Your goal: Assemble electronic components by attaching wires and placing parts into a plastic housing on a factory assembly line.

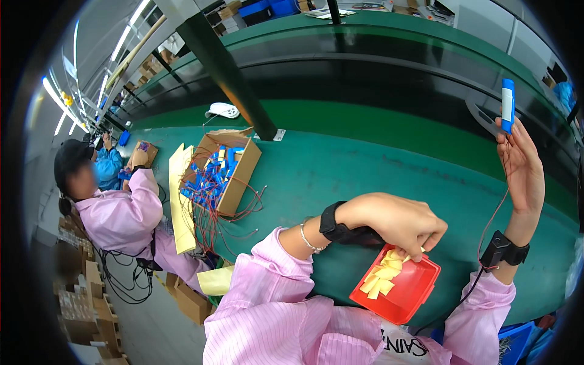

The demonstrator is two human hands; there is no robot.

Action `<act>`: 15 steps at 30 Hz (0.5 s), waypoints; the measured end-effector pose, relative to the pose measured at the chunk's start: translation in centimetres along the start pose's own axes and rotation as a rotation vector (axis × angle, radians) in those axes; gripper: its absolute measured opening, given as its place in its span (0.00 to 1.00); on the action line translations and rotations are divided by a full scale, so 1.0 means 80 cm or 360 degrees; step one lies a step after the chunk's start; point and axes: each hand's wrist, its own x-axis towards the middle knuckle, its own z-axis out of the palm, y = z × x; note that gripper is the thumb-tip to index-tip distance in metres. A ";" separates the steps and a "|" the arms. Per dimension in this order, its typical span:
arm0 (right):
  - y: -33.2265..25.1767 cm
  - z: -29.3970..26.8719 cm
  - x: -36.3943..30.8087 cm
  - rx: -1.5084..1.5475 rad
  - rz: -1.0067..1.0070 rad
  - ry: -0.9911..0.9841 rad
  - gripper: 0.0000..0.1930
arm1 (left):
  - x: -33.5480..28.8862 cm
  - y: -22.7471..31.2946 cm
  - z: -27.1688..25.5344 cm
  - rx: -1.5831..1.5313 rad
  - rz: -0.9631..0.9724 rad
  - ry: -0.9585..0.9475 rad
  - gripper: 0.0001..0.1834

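Observation:
My left hand (401, 225) reaches over a shallow red tray (420, 286), thumb and fingers pinched on a yellow paper piece. Several more small yellow paper pieces (382, 275) lie along the tray's left side. Raised at the right, my right hand (522, 161) grips a blue battery pack (507, 106) by its lower end, upright between thumb and fingers. The pack has a white label, and thin red wires (500, 210) trail from it down past the wrist. A dark grey curved piece (483, 118) shows beside that hand; I cannot tell whether it is held. Both wrists wear black bands.
A cardboard box (240, 185) full of blue wired packs stands left on the green table (316, 173), its red wires spilling out. Yellow sheets (181, 201) lean beside it. A dark post (228, 79) rises behind. A co-worker in pink (125, 207) sits at left.

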 end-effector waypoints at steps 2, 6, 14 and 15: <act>0.000 0.003 0.001 -0.0069 0.0004 -0.0051 0.25 | 0.001 -0.004 0.007 0.0055 -0.0041 -0.0118 0.14; 0.007 0.006 0.000 -0.0155 -0.0027 0.0022 0.24 | -0.021 -0.017 -0.032 0.0023 0.0133 0.0226 0.17; 0.000 0.011 -0.002 -0.0174 -0.0080 0.0026 0.22 | -0.119 -0.314 -0.207 0.0076 -0.1571 0.3050 0.55; 0.002 0.013 0.000 -0.0143 -0.0088 0.0039 0.22 | -0.132 -0.350 -0.222 0.0163 -0.2093 0.3283 0.56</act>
